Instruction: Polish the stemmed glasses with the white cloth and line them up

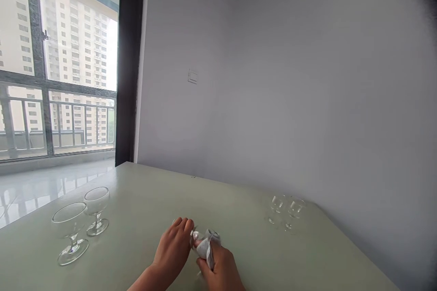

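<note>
Low over the near middle of the table, my left hand (173,246) is closed around a small stemmed glass (195,239). Most of that glass is hidden behind my fingers and the cloth; only a clear, shiny part shows between the two hands. A light grey cloth (205,248) is bunched in my right hand (223,267) and presses against the glass. My right thumb lies over the cloth's near side.
Two larger stemmed glasses stand at the left, a nearer one (73,251) and a farther one (97,226). Two smaller stemmed glasses, one left (277,203) and one right (295,209), stand at the right of the pale green table (164,191). A grey wall (273,100) borders its far side.
</note>
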`<action>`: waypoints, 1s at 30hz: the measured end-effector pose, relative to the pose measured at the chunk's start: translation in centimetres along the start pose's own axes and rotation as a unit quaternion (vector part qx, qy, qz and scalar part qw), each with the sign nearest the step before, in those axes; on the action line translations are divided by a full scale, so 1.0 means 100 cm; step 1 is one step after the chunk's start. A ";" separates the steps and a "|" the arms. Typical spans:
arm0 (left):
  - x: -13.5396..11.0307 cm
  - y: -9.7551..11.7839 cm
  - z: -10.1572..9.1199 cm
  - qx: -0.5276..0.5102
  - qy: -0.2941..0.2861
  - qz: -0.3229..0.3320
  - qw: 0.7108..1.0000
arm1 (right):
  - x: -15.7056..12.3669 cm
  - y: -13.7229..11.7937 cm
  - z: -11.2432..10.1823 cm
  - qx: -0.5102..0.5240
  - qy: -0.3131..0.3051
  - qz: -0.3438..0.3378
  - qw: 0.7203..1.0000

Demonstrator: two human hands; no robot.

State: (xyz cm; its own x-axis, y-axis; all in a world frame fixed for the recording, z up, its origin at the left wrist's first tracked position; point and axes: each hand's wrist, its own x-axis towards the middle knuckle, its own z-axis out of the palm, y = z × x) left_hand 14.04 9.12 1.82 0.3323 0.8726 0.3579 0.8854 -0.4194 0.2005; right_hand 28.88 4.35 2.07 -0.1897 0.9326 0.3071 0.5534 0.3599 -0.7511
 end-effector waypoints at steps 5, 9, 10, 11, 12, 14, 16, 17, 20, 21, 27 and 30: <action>0.003 -0.005 0.002 -0.009 -0.023 -0.034 0.999 | 0.003 0.005 -0.013 -0.023 0.066 -0.103 0.992; 0.003 -0.009 0.004 -0.020 -0.036 -0.064 0.997 | 0.007 0.006 -0.028 -0.081 0.161 -0.139 0.974; 0.002 -0.009 0.005 -0.022 -0.037 -0.069 0.997 | 0.008 0.006 -0.029 -0.072 0.168 -0.128 0.975; 0.002 -0.009 0.005 -0.023 -0.037 -0.073 0.996 | 0.009 0.007 -0.029 -0.064 0.163 -0.116 0.978; 0.002 -0.009 0.006 -0.023 -0.036 -0.078 0.996 | 0.010 0.007 -0.028 -0.066 0.148 -0.114 0.980; 0.002 -0.010 0.007 -0.019 -0.032 -0.085 0.996 | 0.010 0.010 -0.023 -0.123 0.118 -0.133 0.976; 0.003 -0.011 0.008 -0.012 -0.029 -0.087 0.996 | 0.009 0.016 -0.016 -0.215 0.136 -0.173 0.951; 0.003 -0.012 0.008 -0.008 -0.029 -0.084 0.996 | 0.009 0.018 -0.014 -0.246 0.149 -0.184 0.940; 0.004 -0.013 0.008 0.007 -0.027 -0.060 0.998 | 0.008 0.022 -0.013 -0.176 0.123 -0.109 0.971; 0.004 -0.012 0.008 0.012 -0.025 -0.052 0.998 | 0.009 0.021 -0.015 -0.111 0.100 -0.048 0.988; 0.001 -0.007 0.004 0.024 -0.003 -0.020 0.999 | 0.009 0.006 -0.014 0.097 0.089 0.152 0.980; 0.001 -0.008 -0.003 0.018 0.001 -0.011 1.000 | 0.002 -0.002 -0.016 0.109 0.001 0.119 0.987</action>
State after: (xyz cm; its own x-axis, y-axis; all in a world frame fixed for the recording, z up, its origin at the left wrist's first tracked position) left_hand 13.25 9.44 1.90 0.3119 0.8807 0.3564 0.9035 -0.3910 0.1755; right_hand 30.05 4.41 3.25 -0.0746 0.9914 0.1077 0.3950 0.1286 -0.9097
